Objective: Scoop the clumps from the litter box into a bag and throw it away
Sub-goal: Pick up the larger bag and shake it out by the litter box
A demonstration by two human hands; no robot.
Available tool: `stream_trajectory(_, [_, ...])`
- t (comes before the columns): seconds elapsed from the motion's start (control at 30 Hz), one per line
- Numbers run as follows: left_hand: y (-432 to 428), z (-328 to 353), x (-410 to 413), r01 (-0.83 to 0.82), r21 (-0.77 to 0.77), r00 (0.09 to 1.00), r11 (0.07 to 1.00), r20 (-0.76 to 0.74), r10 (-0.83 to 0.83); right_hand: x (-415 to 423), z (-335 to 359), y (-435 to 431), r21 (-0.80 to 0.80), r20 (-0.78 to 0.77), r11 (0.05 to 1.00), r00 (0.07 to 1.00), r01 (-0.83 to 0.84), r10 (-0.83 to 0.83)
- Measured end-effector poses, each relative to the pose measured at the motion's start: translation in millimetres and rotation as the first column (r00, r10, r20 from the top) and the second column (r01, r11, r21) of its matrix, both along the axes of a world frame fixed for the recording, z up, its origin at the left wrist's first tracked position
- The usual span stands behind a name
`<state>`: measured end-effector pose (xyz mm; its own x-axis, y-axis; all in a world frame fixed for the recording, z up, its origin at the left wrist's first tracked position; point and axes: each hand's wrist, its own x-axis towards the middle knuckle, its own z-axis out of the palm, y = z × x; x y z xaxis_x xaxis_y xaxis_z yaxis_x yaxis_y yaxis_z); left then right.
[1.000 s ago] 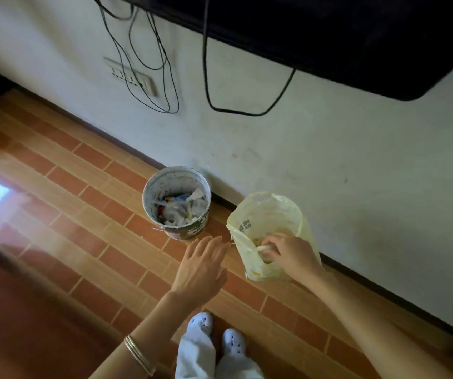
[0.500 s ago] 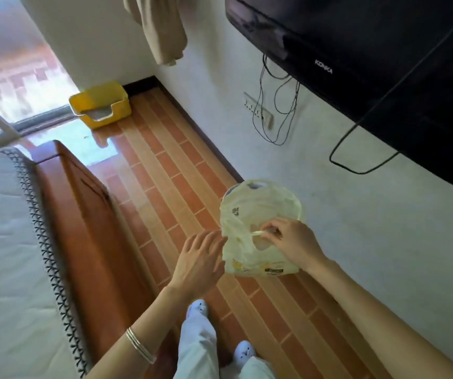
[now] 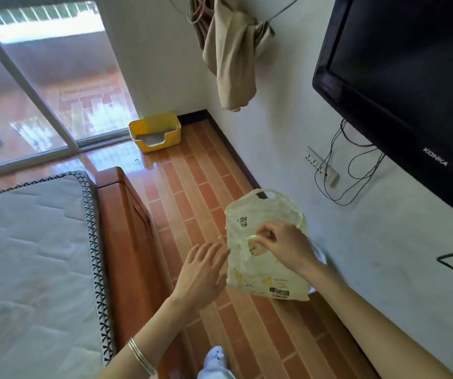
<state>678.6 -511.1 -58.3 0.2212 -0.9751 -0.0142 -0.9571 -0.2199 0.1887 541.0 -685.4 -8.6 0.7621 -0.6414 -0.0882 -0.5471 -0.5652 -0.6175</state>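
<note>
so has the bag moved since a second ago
Yes. The bag, pinched by the right hand, was well right of the wall socket; now it hangs left of it, toward the litter box.

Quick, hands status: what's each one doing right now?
Left hand: open, fingers straight, beside the plastic bag, holding nothing.
Right hand: closed, pinching the plastic bag.

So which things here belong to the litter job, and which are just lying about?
Job: bag, pinched by the right hand; left hand, open beside it; yellow litter box by the glass door.
Lying about: television, mattress, hanging cloth, wall socket.
</note>
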Motion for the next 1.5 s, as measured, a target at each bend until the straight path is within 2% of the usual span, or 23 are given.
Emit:
stream_trajectory(0.2, [-17.6,7.3,65.6,-0.031,-0.025,0.998,0.999,0.051,0.032,69.2,11.5,-26.0,0.034,0.048,0.999,0.999,0.0,-0.001])
stream_trajectory(0.43, [-51.7,-11.2,127.3,-0.156,0.009,0.988,0.988,0.026,0.155,145.4,2.4,-70.0,0.081,0.028,0.991,0.994,-0.106,0.104])
stream_trajectory(0.63, [-106.3,-10.2,187.4,-0.223,-0.028,0.973,0.975,0.053,0.224,226.8,0.2,-127.9,0.099,0.036,0.975,0.98,-0.197,0.194])
stream_trajectory(0.9, [-172.0,-21.0,269.2,-0.368,0.055,0.93,0.928,0.0,0.368,325.9,4.9,-195.6,0.119,0.047,0.954,0.962,-0.274,0.27])
stream_trajectory(1.17, [-222.6,-28.2,364.4,-0.342,0.04,0.939,0.939,0.031,0.341,432.3,-2.8,-241.5,0.104,0.063,0.958,0.963,-0.268,0.263])
stream_trajectory(1.5, [-266.9,-30.8,539.1,-0.308,0.057,0.951,0.95,0.001,0.309,586.1,1.3,-278.8,0.09,0.071,0.982,0.985,-0.166,0.16])
